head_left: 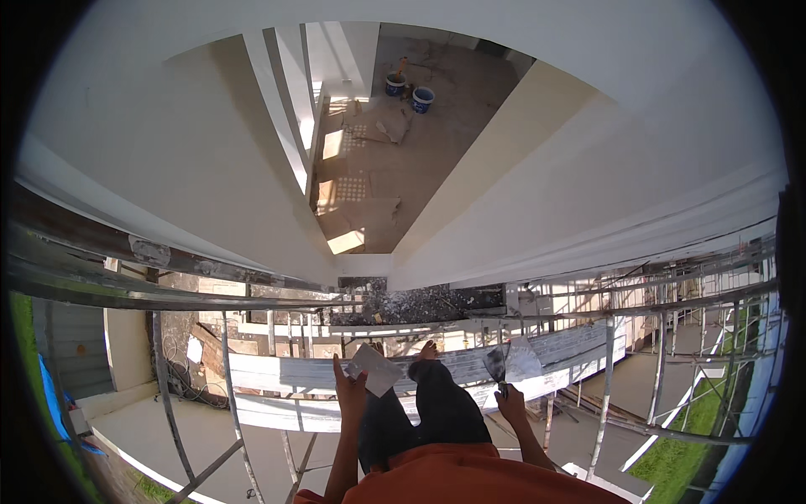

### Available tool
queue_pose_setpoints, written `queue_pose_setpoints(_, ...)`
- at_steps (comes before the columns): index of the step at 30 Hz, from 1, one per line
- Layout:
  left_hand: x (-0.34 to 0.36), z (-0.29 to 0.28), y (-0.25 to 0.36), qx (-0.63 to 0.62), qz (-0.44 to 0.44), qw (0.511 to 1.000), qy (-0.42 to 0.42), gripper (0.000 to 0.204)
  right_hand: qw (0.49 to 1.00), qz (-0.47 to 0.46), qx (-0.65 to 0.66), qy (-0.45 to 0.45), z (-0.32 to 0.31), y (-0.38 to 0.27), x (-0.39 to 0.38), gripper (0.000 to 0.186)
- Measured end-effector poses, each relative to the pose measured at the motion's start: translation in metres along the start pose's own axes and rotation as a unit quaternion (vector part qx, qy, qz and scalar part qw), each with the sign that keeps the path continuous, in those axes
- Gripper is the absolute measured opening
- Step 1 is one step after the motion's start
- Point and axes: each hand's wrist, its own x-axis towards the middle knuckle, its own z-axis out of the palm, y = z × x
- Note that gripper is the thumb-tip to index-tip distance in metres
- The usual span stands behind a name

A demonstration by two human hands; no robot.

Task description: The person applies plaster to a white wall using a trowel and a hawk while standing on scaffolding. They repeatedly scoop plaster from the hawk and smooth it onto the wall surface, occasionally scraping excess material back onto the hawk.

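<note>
My left hand grips a flat, light grey rectangular plate held over the scaffold at waist level. My right hand holds a putty knife by its handle, with its dark blade pointing forward. Below me is a pale, paint-marked metal plank; my dark-trousered legs and a bare foot show over it. Straight ahead, white wall surfaces frame an opening that looks into a room with a dusty floor.
Two buckets stand on the room's floor. Scaffold tubes run along both sides and behind the opening's sill. Far below are a concrete ledge, cables, grass and a blue sheet.
</note>
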Motion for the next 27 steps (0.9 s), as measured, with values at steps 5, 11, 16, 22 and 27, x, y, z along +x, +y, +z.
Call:
queue_pose_setpoints(5,-0.006,0.069,0.022,0.247,0.168,0.932,-0.204,0.028,0.982,0.047,0.170,0.062,-0.010,-0.107,0.001,0.044)
queue_pose_setpoints(11,-0.026,0.133,-0.024,0.268,0.151,0.878,-0.368,0.034,0.941,0.059,0.317,0.101,0.010,-0.136,-0.007,0.030)
queue_pose_setpoints(16,-0.041,0.166,-0.030,0.231,-0.066,0.865,-0.440,0.045,0.947,0.100,0.296,0.074,-0.003,-0.133,-0.015,0.031)
queue_pose_setpoints(22,-0.061,0.209,-0.026,0.199,-0.066,0.916,-0.342,0.035,0.960,0.058,0.241,0.129,0.032,-0.104,0.011,0.033)
queue_pose_setpoints(27,-0.055,0.259,-0.027,0.284,-0.058,0.902,-0.319,0.030,0.916,0.202,0.341,0.060,0.040,-0.046,0.006,0.030)
